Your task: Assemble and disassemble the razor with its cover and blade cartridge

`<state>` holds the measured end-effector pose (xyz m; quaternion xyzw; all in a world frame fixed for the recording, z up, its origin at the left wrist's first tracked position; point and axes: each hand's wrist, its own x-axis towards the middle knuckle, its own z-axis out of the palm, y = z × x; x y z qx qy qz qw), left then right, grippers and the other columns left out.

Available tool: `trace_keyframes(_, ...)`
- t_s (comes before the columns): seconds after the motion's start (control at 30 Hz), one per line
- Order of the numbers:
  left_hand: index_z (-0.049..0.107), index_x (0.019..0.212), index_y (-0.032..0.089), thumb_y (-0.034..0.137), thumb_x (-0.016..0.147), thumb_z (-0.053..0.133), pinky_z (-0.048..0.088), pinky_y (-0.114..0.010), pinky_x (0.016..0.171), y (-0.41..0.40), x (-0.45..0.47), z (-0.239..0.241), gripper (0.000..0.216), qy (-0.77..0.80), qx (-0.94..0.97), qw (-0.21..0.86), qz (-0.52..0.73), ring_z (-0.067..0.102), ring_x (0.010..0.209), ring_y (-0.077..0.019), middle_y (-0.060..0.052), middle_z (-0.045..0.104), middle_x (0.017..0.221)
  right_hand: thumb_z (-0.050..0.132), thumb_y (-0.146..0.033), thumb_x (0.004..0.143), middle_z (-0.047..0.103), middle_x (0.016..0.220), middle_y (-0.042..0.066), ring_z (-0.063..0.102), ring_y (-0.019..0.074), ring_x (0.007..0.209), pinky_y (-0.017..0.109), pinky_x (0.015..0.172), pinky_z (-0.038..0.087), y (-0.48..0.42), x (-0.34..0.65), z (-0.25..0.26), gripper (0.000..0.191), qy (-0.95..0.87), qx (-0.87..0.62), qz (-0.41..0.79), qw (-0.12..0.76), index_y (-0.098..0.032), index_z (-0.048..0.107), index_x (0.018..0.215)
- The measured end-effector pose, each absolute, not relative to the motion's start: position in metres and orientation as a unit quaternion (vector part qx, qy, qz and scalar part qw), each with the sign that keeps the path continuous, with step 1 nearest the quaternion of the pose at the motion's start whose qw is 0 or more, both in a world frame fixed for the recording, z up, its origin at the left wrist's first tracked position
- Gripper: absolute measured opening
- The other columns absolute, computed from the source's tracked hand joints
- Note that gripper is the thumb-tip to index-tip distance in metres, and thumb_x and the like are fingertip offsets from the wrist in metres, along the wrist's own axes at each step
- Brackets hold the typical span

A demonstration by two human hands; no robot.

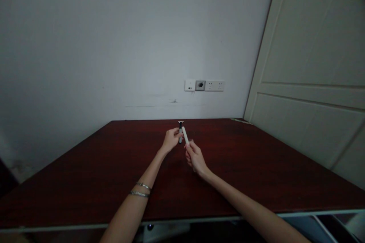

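Over the middle of a dark red table (85,174), my left hand (171,139) is closed round a thin dark stick-like object (180,131) held upright, with a pale tip on top. My right hand (194,156) is closed on a slim white piece (185,135), which looks like a cap or tube and points up towards the dark object. The two pieces almost touch; I cannot tell whether they are joined. Two thin silver bracelets (140,190) sit on my left forearm.
A bare white wall stands behind the table, with a row of wall sockets (204,85) just above the far edge. A pale panelled door or cupboard (310,83) closes off the right side. The table's front edge has a light trim (313,213).
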<state>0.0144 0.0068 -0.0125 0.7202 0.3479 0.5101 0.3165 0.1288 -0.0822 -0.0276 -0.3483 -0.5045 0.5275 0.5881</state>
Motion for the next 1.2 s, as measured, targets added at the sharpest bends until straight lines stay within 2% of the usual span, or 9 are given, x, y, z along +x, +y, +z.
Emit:
trace_keyframes(0.17, 0.062, 0.072, 0.012, 0.012, 0.067, 0.052, 0.046, -0.022, 0.061, 0.005, 0.016, -0.014, 0.011, 0.335, 0.742, 0.306, 0.494, 0.061, 0.065, -0.014, -0.004, 0.067, 0.07, 0.053, -0.056, 0.073, 0.03, 0.045, -0.013, 0.018, 0.0013, 0.032, 0.013, 0.028, 0.014, -0.079, 0.127, -0.02, 0.037, -0.505, -0.327, 0.497, 0.625, -0.021, 0.041, 0.075)
trace_keyframes(0.37, 0.062, 0.076, 0.011, 0.011, 0.068, 0.05, 0.045, -0.02, 0.058, 0.001, 0.015, -0.01, 0.014, 0.339, 0.728, 0.32, 0.504, 0.061, 0.063, -0.0135, -0.004, 0.067, 0.071, 0.052, -0.056, 0.074, 0.029, 0.044, -0.013, 0.018, 0.0019, 0.031, 0.013, 0.027, 0.012, -0.084, 0.124, -0.027, 0.037, -0.503, -0.349, 0.527, 0.589, -0.021, 0.041, 0.076)
trace_keyframes(0.53, 0.062, 0.072, 0.012, 0.012, 0.068, 0.052, 0.044, -0.021, 0.06, 0.0, 0.016, -0.011, 0.011, 0.32, 0.748, 0.302, 0.497, 0.06, 0.065, -0.0141, -0.003, 0.066, 0.071, 0.056, -0.055, 0.071, 0.03, 0.045, -0.013, 0.018, 0.0014, 0.031, 0.013, 0.028, 0.012, -0.083, 0.122, -0.016, 0.037, -0.481, -0.321, 0.522, 0.628, -0.021, 0.04, 0.074)
trace_keyframes(0.63, 0.062, 0.072, 0.011, 0.011, 0.068, 0.051, 0.044, -0.021, 0.061, 0.0, 0.017, -0.011, 0.012, 0.318, 0.738, 0.31, 0.508, 0.059, 0.065, -0.0133, -0.003, 0.066, 0.072, 0.055, -0.055, 0.072, 0.03, 0.044, -0.013, 0.018, 0.0016, 0.03, 0.013, 0.027, 0.012, -0.085, 0.12, -0.014, 0.037, -0.479, -0.329, 0.537, 0.612, -0.022, 0.04, 0.074)
trace_keyframes(0.73, 0.06, 0.07, 0.011, 0.011, 0.067, 0.05, 0.043, -0.02, 0.06, 0.0, 0.018, -0.01, 0.011, 0.319, 0.732, 0.325, 0.507, 0.058, 0.063, -0.0123, -0.003, 0.065, 0.069, 0.055, -0.054, 0.072, 0.03, 0.043, -0.013, 0.016, 0.0015, 0.03, 0.013, 0.027, 0.01, -0.088, 0.118, -0.011, 0.036, -0.487, -0.319, 0.55, 0.599, -0.022, 0.04, 0.074)
trace_keyframes(0.9, 0.061, 0.07, 0.011, 0.015, 0.069, 0.052, 0.041, -0.019, 0.057, 0.0, 0.017, -0.009, 0.009, 0.32, 0.743, 0.302, 0.504, 0.055, 0.06, -0.0111, -0.001, 0.063, 0.065, 0.06, -0.053, 0.068, 0.031, 0.044, -0.013, 0.017, 0.0011, 0.03, 0.013, 0.028, 0.011, -0.087, 0.118, -0.002, 0.038, -0.47, -0.295, 0.54, 0.633, -0.022, 0.038, 0.071)
trace_keyframes(1.03, 0.058, 0.063, 0.012, 0.013, 0.067, 0.051, 0.038, -0.018, 0.053, 0.0, 0.017, -0.01, 0.007, 0.335, 0.744, 0.285, 0.503, 0.051, 0.055, -0.0095, 0.001, 0.058, 0.059, 0.059, -0.055, 0.067, 0.03, 0.041, -0.014, 0.016, 0.0013, 0.029, 0.013, 0.027, 0.01, -0.088, 0.12, -0.005, 0.039, -0.467, -0.324, 0.556, 0.607, -0.022, 0.04, 0.073)
trace_keyframes(1.2, 0.06, 0.07, 0.011, 0.015, 0.069, 0.052, 0.041, -0.019, 0.056, -0.002, 0.017, -0.009, 0.009, 0.322, 0.748, 0.299, 0.497, 0.054, 0.06, -0.0108, -0.001, 0.063, 0.065, 0.06, -0.055, 0.067, 0.032, 0.043, -0.013, 0.018, 0.0013, 0.03, 0.013, 0.027, 0.012, -0.086, 0.119, -0.004, 0.04, -0.469, -0.3, 0.544, 0.627, -0.021, 0.039, 0.072)
